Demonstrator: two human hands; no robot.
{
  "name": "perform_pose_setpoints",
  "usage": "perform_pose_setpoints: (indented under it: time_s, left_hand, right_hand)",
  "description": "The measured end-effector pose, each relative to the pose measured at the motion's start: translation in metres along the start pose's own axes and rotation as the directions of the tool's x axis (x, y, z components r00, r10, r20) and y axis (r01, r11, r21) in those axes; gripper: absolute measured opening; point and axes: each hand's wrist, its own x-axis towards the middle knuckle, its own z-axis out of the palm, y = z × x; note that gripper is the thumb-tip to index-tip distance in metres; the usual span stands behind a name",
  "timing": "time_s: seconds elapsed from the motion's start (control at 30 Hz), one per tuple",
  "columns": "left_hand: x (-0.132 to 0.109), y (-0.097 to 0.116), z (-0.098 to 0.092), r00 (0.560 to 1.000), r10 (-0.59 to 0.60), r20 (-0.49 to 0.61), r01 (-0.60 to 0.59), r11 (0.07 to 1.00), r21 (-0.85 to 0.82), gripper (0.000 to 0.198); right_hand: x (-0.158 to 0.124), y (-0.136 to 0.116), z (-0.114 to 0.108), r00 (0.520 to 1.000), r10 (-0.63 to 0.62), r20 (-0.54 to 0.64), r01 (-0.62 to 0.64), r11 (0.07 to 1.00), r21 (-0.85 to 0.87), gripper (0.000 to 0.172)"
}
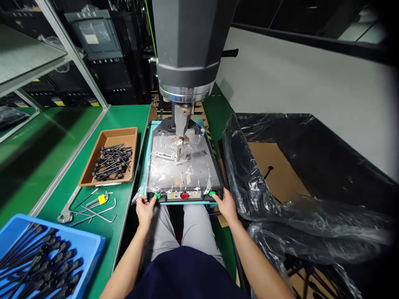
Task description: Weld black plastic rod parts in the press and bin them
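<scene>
A grey press machine stands over a metal base plate covered in clear plastic film. Its horn is down on a small part in the fixture. My left hand rests at the front left corner with the thumb on the left green button. My right hand rests at the front right corner, its thumb on the right green button. A red button sits between them. Both hands have fingers curled round the machine's front edge.
A brown tray with several black parts lies left of the machine. Hex keys and a wrench lie on the green bench. A blue bin of black parts sits near left. A cardboard box lined with black plastic stands at right.
</scene>
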Motion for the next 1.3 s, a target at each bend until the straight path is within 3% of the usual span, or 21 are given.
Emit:
perform_pose_setpoints:
  time_s: [0.33,0.67,1.0,1.17,1.3]
  left_hand:
    - [-0.006,-0.001,0.002,0.996,0.089,-0.015,-0.087,0.992,0.095,0.048]
    - [-0.02,-0.011,-0.006,0.986,0.162,0.045,-0.162,0.987,-0.005,0.041]
    - [-0.045,-0.033,-0.013,0.982,0.107,0.157,-0.099,0.993,-0.059,0.043]
    - [-0.049,-0.032,-0.019,0.958,0.18,0.225,-0.165,0.983,-0.083,0.044]
    - [-0.051,-0.018,-0.024,0.933,0.281,0.225,-0.256,0.958,-0.132,0.044]
  right_hand:
    - [-0.006,0.0,0.005,1.0,0.01,-0.028,-0.01,1.0,-0.017,0.064]
    - [-0.008,0.008,0.001,0.992,0.095,0.085,-0.111,0.972,0.206,0.067]
    - [-0.003,0.005,-0.005,0.989,0.056,0.137,-0.103,0.926,0.364,0.064]
    - [0.009,-0.002,-0.015,0.993,0.12,0.008,-0.114,0.915,0.386,0.077]
    - [0.021,-0.018,-0.018,0.997,0.046,-0.064,-0.015,0.91,0.414,0.073]
